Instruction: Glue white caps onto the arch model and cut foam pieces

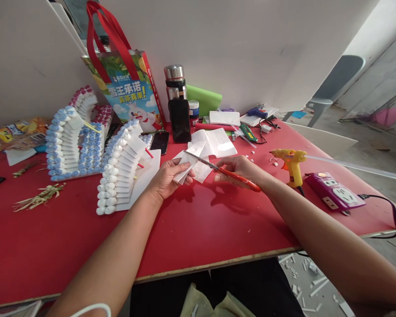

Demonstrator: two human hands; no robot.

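Left hand [169, 177] pinches folded paper [193, 164]; right hand [238, 167] grips scissors [240, 177] aimed at ten o'clock. Press those layers flat, snip steadily!

I work in soft light of middling brightness. It seems to come from above and the far side, for my left hand [173, 176] and right hand [234, 169] throw soft-edged shadows toward me on the red table [191, 235]. The white paper [183, 174] and scissors [214, 167] look fairly crisp; the metal-topped bottle [174, 72] shows a small glint. On the far right, the chair [345, 79] and floor [363, 115] look softer. The wide lens stretches my forearms [320, 220] toward the near corners. A blocky patch hides detail by the bag [132, 94] handles.
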